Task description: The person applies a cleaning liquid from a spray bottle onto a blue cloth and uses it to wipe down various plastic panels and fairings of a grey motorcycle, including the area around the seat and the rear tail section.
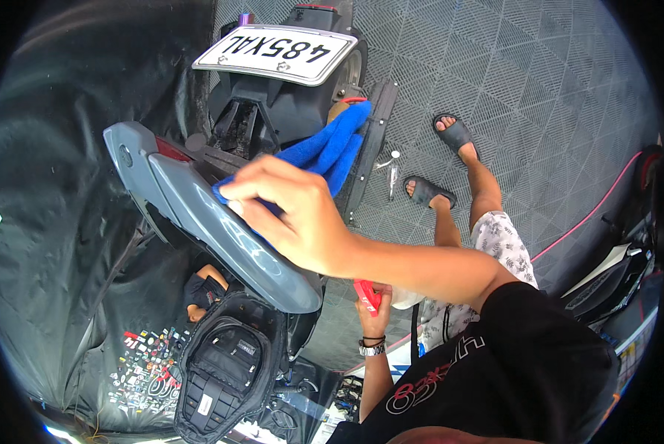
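My right hand (287, 213) pinches a blue cloth (219, 191) against the glossy grey side panel (226, 233) of a scooter tail. More blue cloth (340, 147) hangs just behind the hand; whether it is one piece is partly hidden. The panel carries a red lens (172, 149) near its far end. Lower down, my left hand (377, 302), wearing a metal watch (372, 348), holds a red object (368, 297) with white marks; its kind is unclear. Beneath the panel lies the scooter's black storage compartment (235, 355).
A rear fender with a licence plate (279, 54) is beyond the panel. Black sheeting (87, 166) covers the left side, with many stickers (149, 372) on it. Sandalled feet (429, 191) stand on grey floor tiles (509, 72). Another vehicle (604, 272) is at right, beside a pink hose (593, 208).
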`<action>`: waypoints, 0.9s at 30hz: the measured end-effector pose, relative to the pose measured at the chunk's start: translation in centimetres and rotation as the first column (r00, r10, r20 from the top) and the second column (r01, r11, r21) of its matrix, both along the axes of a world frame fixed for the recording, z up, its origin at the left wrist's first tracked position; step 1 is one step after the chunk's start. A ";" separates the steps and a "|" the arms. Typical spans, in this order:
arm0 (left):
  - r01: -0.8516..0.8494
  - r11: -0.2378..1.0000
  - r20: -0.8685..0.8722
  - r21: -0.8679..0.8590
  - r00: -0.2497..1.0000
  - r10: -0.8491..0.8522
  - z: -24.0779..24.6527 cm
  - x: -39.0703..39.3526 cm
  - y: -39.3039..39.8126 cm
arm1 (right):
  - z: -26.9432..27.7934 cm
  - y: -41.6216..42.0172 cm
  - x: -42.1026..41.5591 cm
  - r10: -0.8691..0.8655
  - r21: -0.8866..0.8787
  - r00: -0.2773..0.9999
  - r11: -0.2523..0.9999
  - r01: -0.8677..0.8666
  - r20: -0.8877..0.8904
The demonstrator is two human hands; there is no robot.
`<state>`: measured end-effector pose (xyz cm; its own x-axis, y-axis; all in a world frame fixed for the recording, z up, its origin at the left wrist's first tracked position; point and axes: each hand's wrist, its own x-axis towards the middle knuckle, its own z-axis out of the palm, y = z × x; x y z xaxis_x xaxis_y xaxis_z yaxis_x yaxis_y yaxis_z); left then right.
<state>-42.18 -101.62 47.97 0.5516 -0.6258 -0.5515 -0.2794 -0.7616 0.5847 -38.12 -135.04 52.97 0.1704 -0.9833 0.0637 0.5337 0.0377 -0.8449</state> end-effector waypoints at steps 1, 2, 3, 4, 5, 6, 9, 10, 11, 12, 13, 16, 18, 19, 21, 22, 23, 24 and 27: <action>-0.028 1.000 -0.040 0.006 0.999 0.028 0.4 0.0 -0.2 | 0.0 -1.4 0.3 0.004 -0.028 1.000 1.000 -0.003 0.019; -0.056 0.998 -0.080 0.014 0.995 0.056 0.4 0.1 -0.7 | -0.1 -3.3 0.9 0.001 -0.047 1.000 0.999 -0.001 0.001; -0.084 0.996 -0.116 0.021 0.990 0.086 0.4 0.3 -1.3 | 0.0 -5.5 1.7 0.018 -0.050 1.000 0.999 -0.017 0.008; -0.114 0.992 -0.130 0.058 0.984 0.121 1.1 -0.1 -2.4 | 0.2 -8.0 2.5 0.100 -0.068 0.995 0.993 -0.098 0.027; -0.127 0.991 -0.126 0.046 0.983 0.132 1.0 -0.7 -1.6 | 0.4 -9.1 2.9 0.193 -0.087 0.980 0.978 -0.189 0.049; -0.121 0.992 -0.128 0.033 0.984 0.124 0.7 -0.9 -1.4 | 0.3 -9.1 2.8 0.221 -0.068 0.974 0.974 -0.217 0.053; -0.114 0.993 -0.131 0.028 0.984 0.117 0.8 -0.9 -1.4 | 0.0 -8.4 1.3 0.280 -0.038 0.960 0.959 -0.280 -0.001; -0.112 0.993 -0.134 0.028 0.984 0.115 0.9 -0.8 -2.0 | -0.1 -8.0 1.3 0.267 -0.001 0.963 0.964 -0.267 0.027; -0.073 0.997 -0.130 0.024 0.989 0.076 0.6 -0.4 -2.6 | -0.3 -7.9 1.2 0.252 0.037 0.966 0.967 -0.254 0.054; -0.043 0.999 -0.119 0.030 0.992 0.046 0.8 -0.2 -2.9 | -0.3 -8.4 1.6 0.268 0.025 0.962 0.963 -0.269 0.051; -0.020 0.999 -0.104 0.045 0.994 0.025 1.2 -0.5 -2.9 | -0.4 -9.0 2.8 0.291 0.020 0.955 0.956 -0.292 0.054; -0.095 0.995 -0.087 0.002 0.992 0.095 1.4 -1.8 -2.5 | -1.5 -10.9 7.6 0.483 0.150 0.857 0.848 -0.509 0.180; -0.036 0.998 -0.067 -0.048 0.997 0.033 0.4 -0.6 -2.4 | -1.9 -11.8 6.8 0.469 0.113 0.871 0.867 -0.485 0.145; -0.038 0.999 -0.088 -0.037 0.995 0.035 0.4 -0.3 -2.3 | -2.1 -11.4 6.1 0.444 0.153 0.885 0.873 -0.463 0.143; -0.127 0.992 -0.091 -0.018 0.988 0.125 0.8 -1.7 -1.4 | -1.5 -8.1 3.5 0.387 0.073 0.918 0.916 -0.394 0.087; -0.123 0.992 -0.095 -0.027 0.988 0.120 0.4 -1.3 -1.5 | -1.6 -6.8 2.6 0.300 0.077 0.948 0.948 -0.309 0.103; -0.119 0.992 -0.098 -0.036 0.988 0.115 0.1 -0.8 -1.6 | -1.7 -5.3 2.1 0.211 0.082 0.970 0.972 -0.221 0.118; -0.123 0.992 -0.095 -0.037 0.988 0.119 0.2 -0.8 -1.5 | -1.7 -3.9 2.0 0.095 0.083 0.991 0.991 -0.103 0.095; -0.105 0.994 -0.088 0.028 0.990 0.107 -0.4 -0.1 1.3 | -2.6 0.6 1.3 0.021 0.025 1.000 0.999 -0.020 -0.022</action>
